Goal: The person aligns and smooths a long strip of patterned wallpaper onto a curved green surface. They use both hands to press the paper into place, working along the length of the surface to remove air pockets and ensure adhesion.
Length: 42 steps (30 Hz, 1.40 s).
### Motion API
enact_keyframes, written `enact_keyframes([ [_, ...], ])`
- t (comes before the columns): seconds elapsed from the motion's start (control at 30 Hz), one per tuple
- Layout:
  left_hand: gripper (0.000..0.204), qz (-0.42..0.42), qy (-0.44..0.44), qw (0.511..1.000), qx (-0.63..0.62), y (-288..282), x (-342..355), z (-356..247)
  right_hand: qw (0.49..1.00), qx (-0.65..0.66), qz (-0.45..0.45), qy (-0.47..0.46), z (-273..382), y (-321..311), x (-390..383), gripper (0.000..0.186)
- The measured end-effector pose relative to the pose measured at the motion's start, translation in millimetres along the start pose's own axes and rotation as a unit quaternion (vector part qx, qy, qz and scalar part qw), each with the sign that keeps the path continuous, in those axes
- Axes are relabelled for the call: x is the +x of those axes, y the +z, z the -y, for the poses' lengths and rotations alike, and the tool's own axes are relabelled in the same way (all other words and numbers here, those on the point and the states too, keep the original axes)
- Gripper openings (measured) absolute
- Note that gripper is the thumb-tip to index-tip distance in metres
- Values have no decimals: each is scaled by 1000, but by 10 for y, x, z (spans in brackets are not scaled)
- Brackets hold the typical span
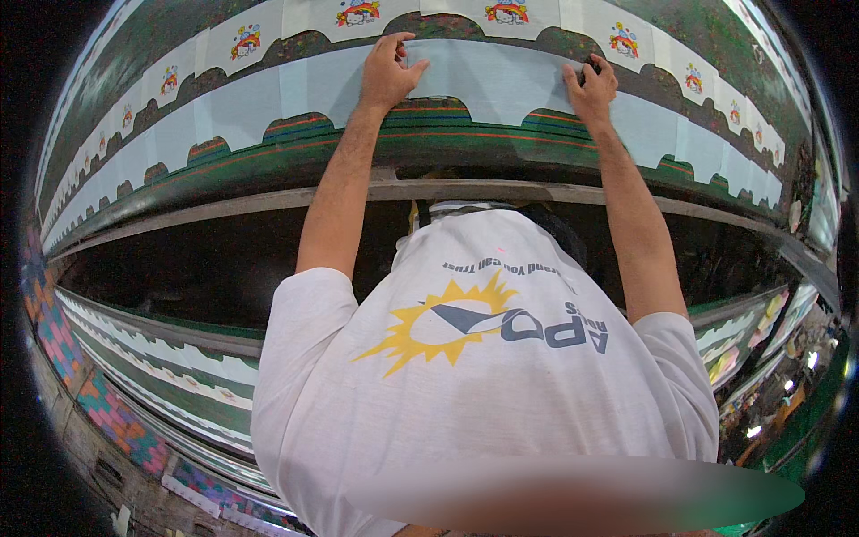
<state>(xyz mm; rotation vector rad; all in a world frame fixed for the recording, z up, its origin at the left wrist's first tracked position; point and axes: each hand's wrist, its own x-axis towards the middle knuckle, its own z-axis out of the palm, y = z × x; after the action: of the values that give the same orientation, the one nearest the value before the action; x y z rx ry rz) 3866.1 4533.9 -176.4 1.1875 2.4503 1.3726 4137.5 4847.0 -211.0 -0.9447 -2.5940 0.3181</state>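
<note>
A long row of pale blue panels (483, 76) with notched edges lies on a green and dark table (420, 121); whether they are paper or cloth I cannot tell. On one panel rests my left hand (390, 76), its fingers pointing right and its thumb apart. Farther right, my right hand (592, 89) touches the same row near its upper edge, thumb and bent forefinger spread with a dark gap between them. Nothing gripped shows in either hand. Beyond the blue row runs another of white panels (304, 18), each with a small colourful cartoon print.
A wooden rail (456, 190) borders the table on my side, with a dark gap below it. Behind me stands another long table (170, 349) bearing rows of pale panels. Pink, blue and orange patches colour the floor (116, 407) at the lower left.
</note>
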Motion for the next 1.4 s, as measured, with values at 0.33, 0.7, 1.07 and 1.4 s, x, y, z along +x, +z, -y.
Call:
enact_keyframes([
  [0.33,31,27,39,989,142,68,-96,-234,998,21,-44,28,177,29,-60,42],
  [0.7,71,94,14,907,411,538,-327,-204,973,221,70,18,-98,-225,36,42],
  [1.07,82,-6,-125,915,384,1573,-246,-999,997,64,21,-44,-2395,-1024,-111,34],
  [1.4,35,29,145,954,262,3032,-543,-2552,993,49,42,-98,-2652,-1092,-293,48],
])
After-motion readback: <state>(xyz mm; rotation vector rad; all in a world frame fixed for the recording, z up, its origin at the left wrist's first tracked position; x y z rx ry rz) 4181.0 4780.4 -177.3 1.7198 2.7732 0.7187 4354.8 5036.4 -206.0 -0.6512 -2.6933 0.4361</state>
